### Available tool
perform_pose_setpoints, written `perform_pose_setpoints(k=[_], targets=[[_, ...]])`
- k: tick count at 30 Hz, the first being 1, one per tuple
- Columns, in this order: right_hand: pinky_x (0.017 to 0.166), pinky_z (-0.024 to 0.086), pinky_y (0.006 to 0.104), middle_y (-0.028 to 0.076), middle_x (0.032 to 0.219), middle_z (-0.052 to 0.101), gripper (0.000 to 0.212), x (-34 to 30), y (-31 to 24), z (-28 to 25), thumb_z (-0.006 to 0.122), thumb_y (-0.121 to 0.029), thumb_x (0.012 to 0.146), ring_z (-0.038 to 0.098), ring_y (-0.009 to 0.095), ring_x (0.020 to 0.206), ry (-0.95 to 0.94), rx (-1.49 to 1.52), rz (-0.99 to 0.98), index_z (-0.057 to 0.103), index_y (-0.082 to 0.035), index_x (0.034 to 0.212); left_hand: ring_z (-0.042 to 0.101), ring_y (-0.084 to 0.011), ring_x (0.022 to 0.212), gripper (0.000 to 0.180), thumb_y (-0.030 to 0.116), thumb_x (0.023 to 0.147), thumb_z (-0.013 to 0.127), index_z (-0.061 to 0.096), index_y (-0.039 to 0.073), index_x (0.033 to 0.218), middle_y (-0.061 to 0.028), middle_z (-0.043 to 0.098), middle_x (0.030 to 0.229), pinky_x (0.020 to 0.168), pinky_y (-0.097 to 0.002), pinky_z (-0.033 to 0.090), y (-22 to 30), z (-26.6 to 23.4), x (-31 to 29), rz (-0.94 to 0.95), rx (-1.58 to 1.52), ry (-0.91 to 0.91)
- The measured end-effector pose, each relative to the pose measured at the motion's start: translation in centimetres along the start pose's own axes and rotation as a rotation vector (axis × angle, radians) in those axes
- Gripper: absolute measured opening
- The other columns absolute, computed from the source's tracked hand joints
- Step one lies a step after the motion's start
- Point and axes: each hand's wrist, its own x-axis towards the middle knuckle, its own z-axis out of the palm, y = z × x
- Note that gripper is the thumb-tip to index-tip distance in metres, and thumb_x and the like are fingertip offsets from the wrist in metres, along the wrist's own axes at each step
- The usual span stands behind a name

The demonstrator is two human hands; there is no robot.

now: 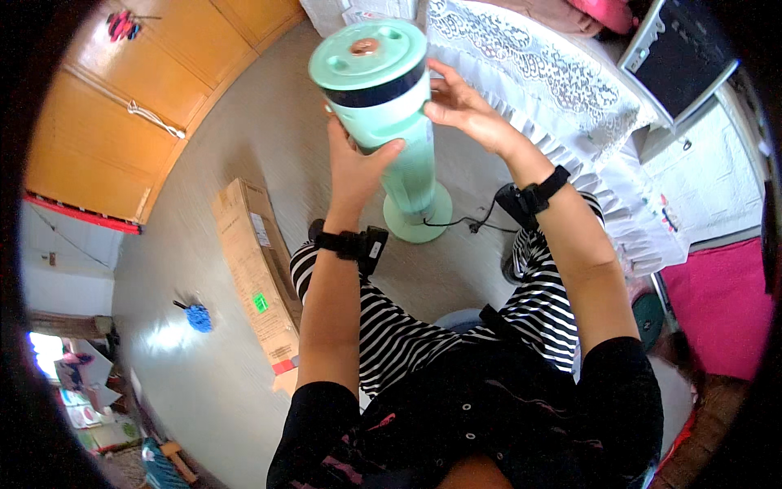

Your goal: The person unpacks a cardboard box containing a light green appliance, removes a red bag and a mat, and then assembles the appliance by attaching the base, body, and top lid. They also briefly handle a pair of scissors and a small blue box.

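A mint-green tower fan (414, 167) stands in front of me on its round base (436, 226), its top nearest my view. The lid has a copper-coloured knob in the middle, and a black band runs below it. My left hand (354, 167) is pressed to the fan's left side, thumb across the front and other fingers partly hidden behind it. On the right side, higher up, my right hand (463, 106) grips the body near the black band. From the foot of the fan a black cord (460, 222) trails right toward my leg.
A long cardboard box (251, 269) lies on the grey floor at left, near a blue brush-like thing (197, 317). Wooden cabinets (155, 65) line the far left. A lace-covered piece of furniture (521, 73) stands close by on the right, with a dark-screened device (683, 61) beyond.
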Motion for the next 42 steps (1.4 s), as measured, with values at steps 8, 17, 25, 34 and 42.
perform_pose_setpoints(k=[8,17,25,34,42], targets=[[0.105,0.033,0.0392,0.016,0.137,0.042,0.086,1.2,1.6,0.9,0.073,-0.033,0.072,0.043,0.029,0.124,-0.162,0.087,0.029,0.029,-0.007,0.141,0.055,-0.0233,0.105,0.072,0.000,0.058,0.077,0.043,0.000,0.121,-0.0107,0.056,0.112,0.086,-0.0334,0.048,-1.5,-1.7,-1.4,-0.284,0.082,-0.150],[0.088,0.047,0.0353,0.014,0.119,0.058,0.075,1.3,1.0,2.9,0.079,-0.025,0.066,0.061,0.023,0.100,0.109,-0.288,0.067,0.044,-0.005,0.128,0.059,-0.0234,0.090,0.069,-0.022,0.048,0.051,0.053,-0.001,0.114,-0.0080,0.059,0.101,0.067,-0.0313,0.048,-1.1,-5.2,1.5,-0.454,-0.077,-0.026],[0.082,0.050,0.0288,0.010,0.117,0.060,0.050,0.7,1.3,2.5,0.065,-0.004,0.080,0.063,0.016,0.092,-0.087,-0.191,0.097,0.048,-0.004,0.127,0.061,-0.0161,0.083,0.032,-0.011,0.078,0.051,0.058,-0.001,0.108,-0.0059,0.063,0.098,0.065,-0.0272,0.050,-2.1,-5.8,2.7,-0.304,-0.127,0.136],[0.090,0.048,0.0399,0.024,0.137,0.035,0.077,-3.9,0.3,6.8,0.068,-0.015,0.075,0.053,0.034,0.110,-0.062,-0.295,-0.119,0.027,-0.004,0.140,0.060,-0.0235,0.096,0.034,0.008,0.083,0.060,0.054,-0.002,0.115,-0.0120,0.059,0.111,0.081,-0.0350,0.051,-4.6,-6.9,4.8,-0.193,-0.286,0.300],[0.088,0.047,0.0440,0.032,0.144,0.005,0.100,-5.8,-0.9,8.9,0.069,-0.019,0.070,0.054,0.045,0.100,-0.197,-0.200,-0.025,0.004,-0.004,0.144,0.054,-0.0267,0.104,0.046,0.020,0.082,0.061,0.047,0.002,0.122,-0.0136,0.054,0.119,0.086,-0.0390,0.048,-3.1,-6.0,5.2,-0.255,-0.374,0.130]])
